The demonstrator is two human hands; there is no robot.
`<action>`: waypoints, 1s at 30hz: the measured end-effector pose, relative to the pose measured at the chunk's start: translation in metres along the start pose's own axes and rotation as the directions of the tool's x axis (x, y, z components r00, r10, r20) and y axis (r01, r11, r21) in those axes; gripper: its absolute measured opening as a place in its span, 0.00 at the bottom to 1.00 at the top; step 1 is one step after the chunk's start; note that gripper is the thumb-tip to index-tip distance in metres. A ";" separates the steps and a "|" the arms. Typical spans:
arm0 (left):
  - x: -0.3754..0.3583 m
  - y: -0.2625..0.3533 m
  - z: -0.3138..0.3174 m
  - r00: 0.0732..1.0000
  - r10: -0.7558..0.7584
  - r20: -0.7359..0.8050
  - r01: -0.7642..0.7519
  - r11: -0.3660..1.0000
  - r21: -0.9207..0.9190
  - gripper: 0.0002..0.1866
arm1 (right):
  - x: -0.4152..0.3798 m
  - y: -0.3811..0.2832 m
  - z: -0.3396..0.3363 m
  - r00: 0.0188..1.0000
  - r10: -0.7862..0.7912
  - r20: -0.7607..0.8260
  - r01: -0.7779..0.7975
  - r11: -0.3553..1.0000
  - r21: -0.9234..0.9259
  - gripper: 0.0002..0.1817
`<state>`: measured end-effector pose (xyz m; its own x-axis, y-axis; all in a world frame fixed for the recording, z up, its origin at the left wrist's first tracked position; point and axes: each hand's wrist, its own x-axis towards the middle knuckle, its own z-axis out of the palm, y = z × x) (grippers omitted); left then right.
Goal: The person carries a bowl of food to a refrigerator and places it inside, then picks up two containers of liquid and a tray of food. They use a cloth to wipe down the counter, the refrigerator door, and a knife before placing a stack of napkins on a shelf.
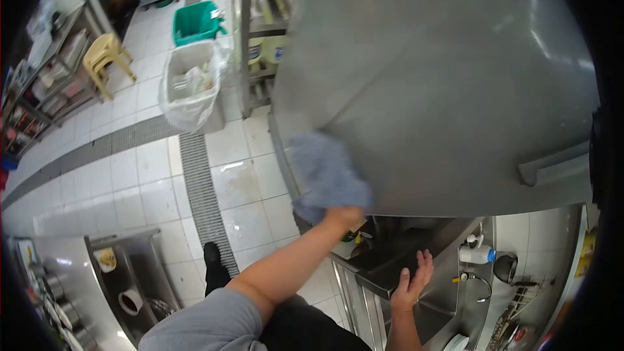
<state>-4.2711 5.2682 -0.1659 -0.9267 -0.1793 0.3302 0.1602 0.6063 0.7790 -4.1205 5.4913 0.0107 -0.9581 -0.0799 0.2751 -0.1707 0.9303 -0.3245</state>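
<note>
My left hand (346, 219) is closed on a grey-blue cloth (328, 172), which is blurred and spread over the left edge of a large stainless steel panel (442, 91). Smears show on the panel's dull surface, and a metal bracket (552, 166) sticks out near its lower right. Lower down, my right hand (414, 281) is raised with fingers apart and nothing in it. It is beside the rim of a steel sink counter (390, 276).
A white bottle with a blue cap (478, 255) and a tap (481, 281) are to the right. Left of the panel stand a lined bin (192, 84), a green bin (195, 23) and a shelf rack (246, 39). A drain grate (201, 182) crosses the tiled floor; another sink (133, 273) is at lower left.
</note>
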 end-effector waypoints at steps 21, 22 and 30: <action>0.208 0.241 -0.288 0.604 0.683 -0.411 -0.793 0.564 -0.229 0.25 | -0.012 -0.004 -0.023 0.997 0.044 -0.058 -0.041 0.998 0.049 0.31; 0.228 0.266 -0.307 0.421 0.788 -0.450 -0.871 0.489 0.043 0.24 | -0.012 -0.004 -0.023 0.997 0.042 -0.072 -0.038 0.998 0.056 0.31; 0.283 0.504 -0.441 -0.038 0.913 -0.405 -0.774 0.230 0.591 0.26 | -0.016 0.006 -0.021 0.992 0.020 -0.125 -0.011 0.997 0.072 0.30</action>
<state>-4.3031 5.1813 0.5553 0.3197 0.2466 0.9149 0.5530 0.7355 -0.3915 -4.1016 5.5056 0.0236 -0.9250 -0.0162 0.3796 -0.1767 0.9028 -0.3921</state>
